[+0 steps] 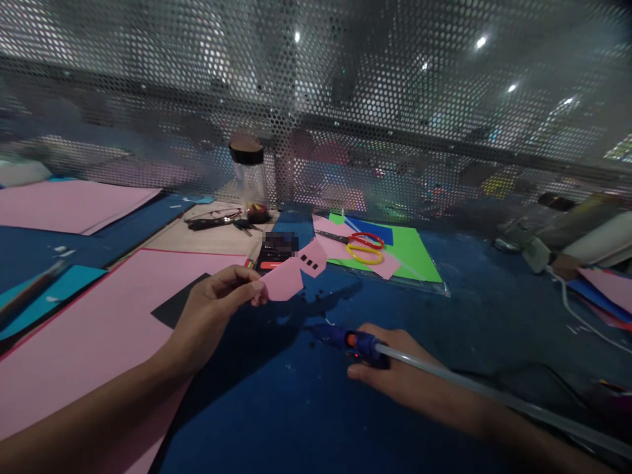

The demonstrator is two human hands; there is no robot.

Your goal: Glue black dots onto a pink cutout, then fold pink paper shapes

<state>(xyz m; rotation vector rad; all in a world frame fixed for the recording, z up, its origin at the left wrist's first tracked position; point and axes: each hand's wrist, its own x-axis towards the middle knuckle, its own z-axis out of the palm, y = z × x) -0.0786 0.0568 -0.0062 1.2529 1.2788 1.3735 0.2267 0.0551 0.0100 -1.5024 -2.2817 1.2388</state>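
Between thumb and fingers, my left hand (217, 296) pinches a pink paper cutout (284, 280) at its left end, raised above the blue table. Several small black squares show near the cutout's far right end. My right hand (395, 359) is wrapped round a blue hot glue gun (365, 343), with a long clear glue stick (444, 375) running out of its back over my forearm. The gun's nozzle points left, below the cutout and apart from it. A small red light glows on the gun. Part of a black paper piece (172, 303) is hidden behind my left hand.
Scissors (365, 249) with red and yellow handles lie on pink and green paper (419, 257). A phone (279, 247) lies behind the cutout. A jar (251, 181) stands by the perforated metal screen (296, 85). Large pink sheets (99, 329) cover the left; a cable (557, 375) runs at right.
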